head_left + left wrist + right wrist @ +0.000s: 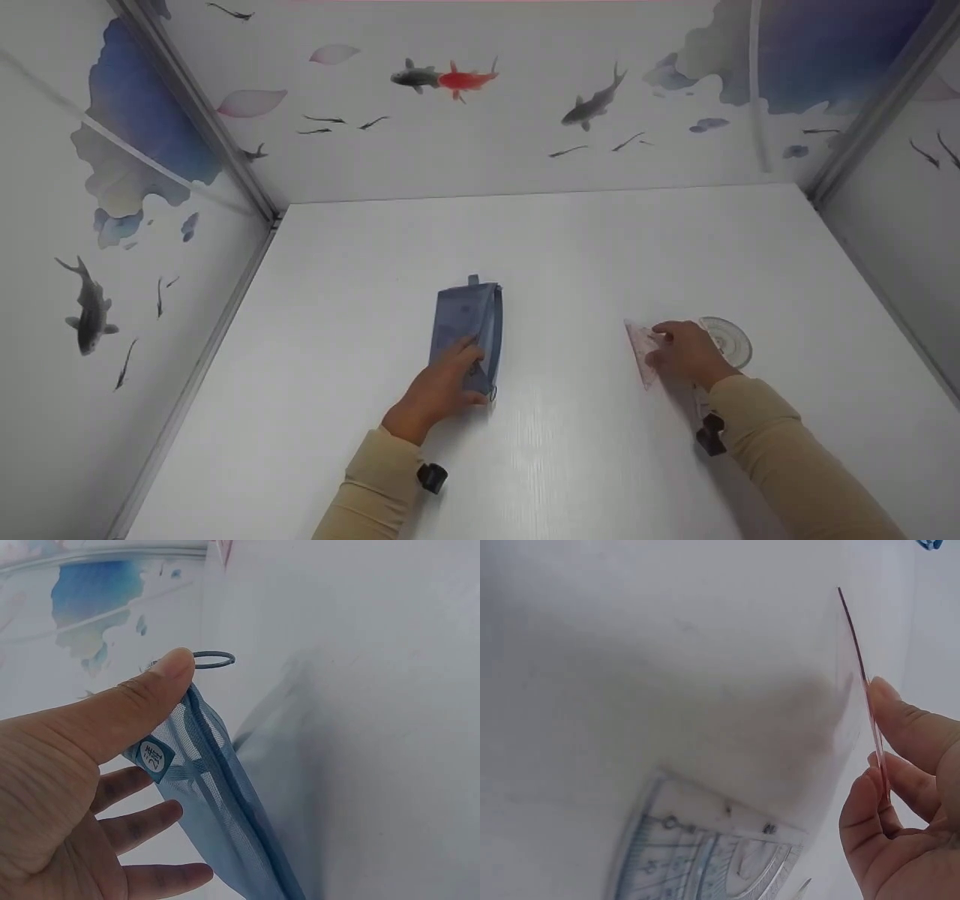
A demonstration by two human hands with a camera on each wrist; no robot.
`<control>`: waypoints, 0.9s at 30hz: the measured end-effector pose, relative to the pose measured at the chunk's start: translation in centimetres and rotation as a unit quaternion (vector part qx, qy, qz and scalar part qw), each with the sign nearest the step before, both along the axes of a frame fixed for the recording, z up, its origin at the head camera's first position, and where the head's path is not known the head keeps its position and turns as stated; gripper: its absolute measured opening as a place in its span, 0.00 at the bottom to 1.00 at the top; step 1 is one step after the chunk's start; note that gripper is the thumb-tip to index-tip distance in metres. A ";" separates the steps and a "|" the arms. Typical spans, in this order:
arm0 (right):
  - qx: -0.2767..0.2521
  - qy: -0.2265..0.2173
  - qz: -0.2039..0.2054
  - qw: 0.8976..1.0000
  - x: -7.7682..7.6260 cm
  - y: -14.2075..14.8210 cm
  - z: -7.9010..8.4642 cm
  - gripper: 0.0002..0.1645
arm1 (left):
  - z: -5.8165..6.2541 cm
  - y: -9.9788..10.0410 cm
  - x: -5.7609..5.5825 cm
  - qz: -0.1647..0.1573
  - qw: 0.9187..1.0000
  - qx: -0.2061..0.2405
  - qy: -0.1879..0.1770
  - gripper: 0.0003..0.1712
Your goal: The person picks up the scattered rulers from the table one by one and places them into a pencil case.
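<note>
In the head view a blue mesh zip pouch [459, 311] lies on the white table, with my left hand [442, 382] over its near end. The left wrist view shows the thumb [161, 682] on the pouch's [232, 802] end beside a ring-shaped zipper pull [217, 659]; the other fingers spread along its side. To the right, my right hand [686, 351] pinches a pink, see-through set square [639, 349] between thumb and fingers. From the right wrist, the set square [855, 637] appears edge-on and tilted up. A clear protractor [739, 345] lies just beyond that hand, partly hidden by it.
A clear measuring tool [679, 840] with dark markings lies on the table in the right wrist view. White panels with painted fish [592, 105] enclose the table [555, 247] at the back and both sides. A black wrist device [711, 435] hangs at the right cuff.
</note>
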State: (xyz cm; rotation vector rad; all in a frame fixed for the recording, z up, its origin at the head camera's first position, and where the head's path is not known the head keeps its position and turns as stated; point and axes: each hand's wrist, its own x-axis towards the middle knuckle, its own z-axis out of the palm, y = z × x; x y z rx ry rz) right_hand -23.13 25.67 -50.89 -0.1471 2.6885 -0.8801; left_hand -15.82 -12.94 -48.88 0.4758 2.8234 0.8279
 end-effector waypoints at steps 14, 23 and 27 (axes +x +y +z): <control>-0.059 0.008 -0.017 0.998 0.1 -0.5 0.1 0.29 | 0.0 0.0 0.0 0.006 1.000 -0.004 -0.004 0.37; -0.094 -0.016 -0.047 0.994 0.0 -1.3 0.2 0.30 | 0.0 0.0 -0.1 0.001 1.000 0.003 -0.003 0.37; -0.112 -0.013 -0.058 0.992 0.0 -1.8 0.0 0.30 | 0.0 0.1 -0.2 -0.001 1.000 0.000 -0.003 0.35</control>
